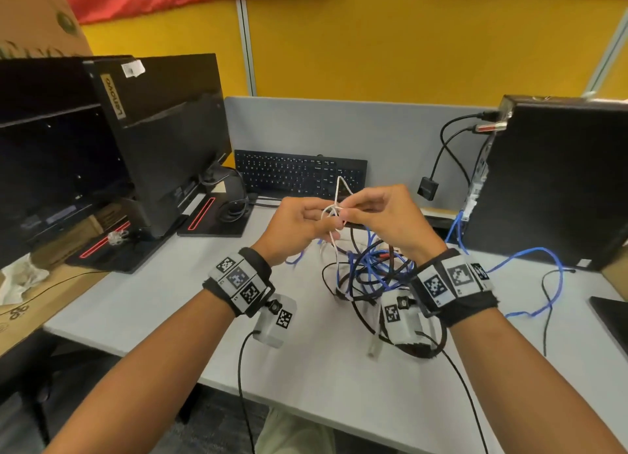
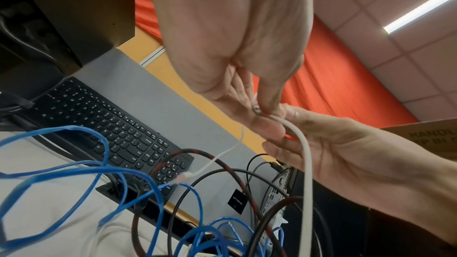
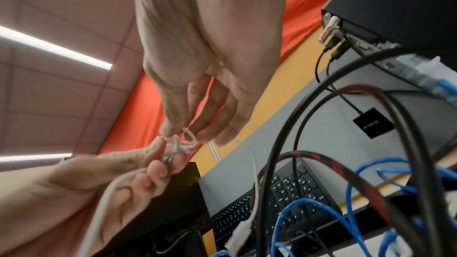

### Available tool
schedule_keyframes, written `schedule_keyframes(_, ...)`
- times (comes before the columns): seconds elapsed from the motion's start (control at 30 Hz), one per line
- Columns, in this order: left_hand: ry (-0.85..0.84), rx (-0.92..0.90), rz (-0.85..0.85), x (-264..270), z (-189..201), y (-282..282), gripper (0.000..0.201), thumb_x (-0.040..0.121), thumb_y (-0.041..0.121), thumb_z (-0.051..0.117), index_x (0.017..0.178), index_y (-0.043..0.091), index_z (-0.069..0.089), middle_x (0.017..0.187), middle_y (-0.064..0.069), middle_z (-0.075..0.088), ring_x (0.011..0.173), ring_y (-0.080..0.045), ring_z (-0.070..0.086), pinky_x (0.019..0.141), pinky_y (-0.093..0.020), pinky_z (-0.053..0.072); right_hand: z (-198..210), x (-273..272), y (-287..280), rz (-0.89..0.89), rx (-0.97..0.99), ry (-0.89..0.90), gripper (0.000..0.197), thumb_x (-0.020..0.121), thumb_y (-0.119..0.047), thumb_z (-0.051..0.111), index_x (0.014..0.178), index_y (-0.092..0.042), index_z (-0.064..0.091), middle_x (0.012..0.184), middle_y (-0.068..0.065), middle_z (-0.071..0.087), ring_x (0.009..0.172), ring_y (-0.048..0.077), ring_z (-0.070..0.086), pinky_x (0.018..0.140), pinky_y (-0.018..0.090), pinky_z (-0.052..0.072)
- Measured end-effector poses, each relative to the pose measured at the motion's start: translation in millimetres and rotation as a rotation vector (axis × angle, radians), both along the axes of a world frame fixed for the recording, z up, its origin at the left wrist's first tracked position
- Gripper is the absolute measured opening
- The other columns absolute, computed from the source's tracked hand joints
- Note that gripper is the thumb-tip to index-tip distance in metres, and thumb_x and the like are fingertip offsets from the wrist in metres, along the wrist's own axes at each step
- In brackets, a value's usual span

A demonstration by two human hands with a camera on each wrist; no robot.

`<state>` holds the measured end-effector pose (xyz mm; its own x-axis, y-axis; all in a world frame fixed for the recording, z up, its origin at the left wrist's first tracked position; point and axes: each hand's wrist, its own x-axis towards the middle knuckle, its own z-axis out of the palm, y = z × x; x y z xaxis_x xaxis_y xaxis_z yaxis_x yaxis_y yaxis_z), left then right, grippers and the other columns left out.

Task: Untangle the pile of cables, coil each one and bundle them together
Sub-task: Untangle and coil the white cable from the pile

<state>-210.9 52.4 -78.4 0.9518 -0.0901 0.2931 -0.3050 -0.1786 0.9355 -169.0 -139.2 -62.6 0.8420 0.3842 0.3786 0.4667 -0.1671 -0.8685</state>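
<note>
- Yellow partition panels [image 1: 407, 46] and a grey divider back the pale grey surface [image 1: 153, 294]; the head view alone shows the whole layout, with a black monitor [image 1: 170, 131] at left, a black keyboard [image 1: 299, 175] behind the hands, and a black computer case [image 1: 560, 182] at right.
- Pile of cables [image 1: 370, 277]: blue, black and red-black braided strands lie tangled on the surface, directly under and just beyond the right wrist.
- White cable [image 1: 336, 212]: raised above the pile between both hands, knotted into small loops; one loop stands up above the fingers in the head view.
- Left hand [image 1: 292, 229]: fingers curled, thumb and fingertips pinching the white cable at the knot. The right wrist view shows a strand running down across this palm.
- Right hand [image 1: 384, 219]: fingers curled, fingertips pinching a loop of the same knot, touching the left fingertips.
- Left wrist view: shows the white cable's thinner end trailing down to a connector [image 2: 185, 175] hanging over the blue strands, a detail hidden in the head view.
- Right wrist view: shows the knot [image 3: 180, 144] as several small overlapping loops; the picture is somewhat blurred.
- Both wrist views show ceiling tiles with strip lights [image 2: 420, 7].
</note>
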Motion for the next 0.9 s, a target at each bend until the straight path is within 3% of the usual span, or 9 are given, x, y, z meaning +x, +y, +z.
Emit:
schedule_keyframes(0.13,-0.025,-0.051,0.01,2.0,4.2,-1.4,0.025,0.1,0.006,0.058,0.121,-0.005,0.066,0.095,-0.026,0.074,0.077,-0.027,0.074,0.073,-0.034,0.062,6.3,0.8,-3.0,-0.102,-0.064,-0.098,0.006,0.09,-0.011,0.076,0.094,-0.006,0.077,0.089,0.004,0.077,0.083,0.016,0.074,0.078,0.02,0.057)
schedule_keyframes(0.3,-0.013,-0.118,0.026,4.9,10.0,-4.2,0.025,0.101,0.006,0.055,0.118,-0.007,0.067,0.098,-0.023,0.074,0.077,-0.025,0.074,0.066,-0.029,0.06,8.1,1.1,-4.1,-0.064,0.028,0.006,0.007,0.098,-0.009,0.065,0.1,-0.004,0.068,0.088,0.006,0.077,0.08,0.022,0.074,0.082,0.032,0.061)
schedule_keyframes(0.43,-0.028,-0.101,0.082,7.9,10.7,-6.7,0.02,0.101,0.006,0.056,0.109,-0.007,0.07,0.087,-0.02,0.071,0.073,-0.027,0.072,0.062,-0.033,0.061,7.1,6.4,-8.9,-0.047,0.051,0.037,0.008,0.101,-0.009,0.06,0.098,-0.006,0.067,0.082,0.002,0.075,0.081,0.023,0.073,0.088,0.041,0.06)
schedule_keyframes(0.53,-0.017,-0.083,0.101,9.6,10.1,-6.9,0.018,0.101,0.005,0.056,0.1,-0.007,0.07,0.079,-0.019,0.065,0.065,-0.023,0.068,0.061,-0.034,0.061,9.5,6.9,-10.7,-0.037,0.031,0.033,0.009,0.101,-0.009,0.059,0.095,-0.009,0.066,0.073,-0.003,0.071,0.073,0.014,0.068,0.077,0.031,0.057)
schedule_keyframes(0.63,0.027,-0.06,0.073,10.1,13.2,-5.3,0.021,0.103,0.006,0.051,0.095,-0.003,0.068,0.077,-0.016,0.061,0.064,-0.018,0.064,0.062,-0.038,0.062,13.7,5.5,-12.5,-0.073,0.006,-0.001,0.012,0.099,-0.009,0.064,0.089,-0.014,0.069,0.068,-0.006,0.067,0.059,0.002,0.057,0.066,0.02,0.046)
schedule_keyframes(0.73,0.125,-0.117,-0.051,9.6,19.6,-3.0,0.02,0.102,0.006,0.05,0.091,-0.002,0.064,0.077,-0.015,0.06,0.074,-0.023,0.066,0.066,-0.043,0.061,17.6,1.8,-14.0,-0.078,-0.034,-0.03,0.008,0.097,-0.012,0.067,0.093,-0.011,0.074,0.081,0.011,0.073,0.066,0.005,0.059,0.067,0.02,0.048)
schedule_keyframes(0.8,0.196,-0.24,-0.137,8.9,21.9,-2.2,0.02,0.1,0.007,0.053,0.085,0.0,0.064,0.08,-0.016,0.06,0.079,-0.027,0.068,0.068,-0.043,0.06,18.9,-1.0,-13.2,-0.068,-0.056,-0.042,0.008,0.096,-0.014,0.069,0.094,-0.01,0.075,0.087,0.019,0.073,0.072,0.015,0.062,0.073,0.029,0.052)
schedule_keyframes(0.9,0.23,-0.426,-0.243,7.4,19.0,-2.9,0.021,0.098,0.015,0.059,0.086,0.004,0.071,0.09,-0.015,0.068,0.085,-0.025,0.071,0.074,-0.04,0.06,21.4,-3.2,-10.4,-0.077,-0.053,-0.041,0.012,0.095,-0.019,0.071,0.092,-0.009,0.076,0.078,0.028,0.064,0.067,0.021,0.052,0.072,0.034,0.049)
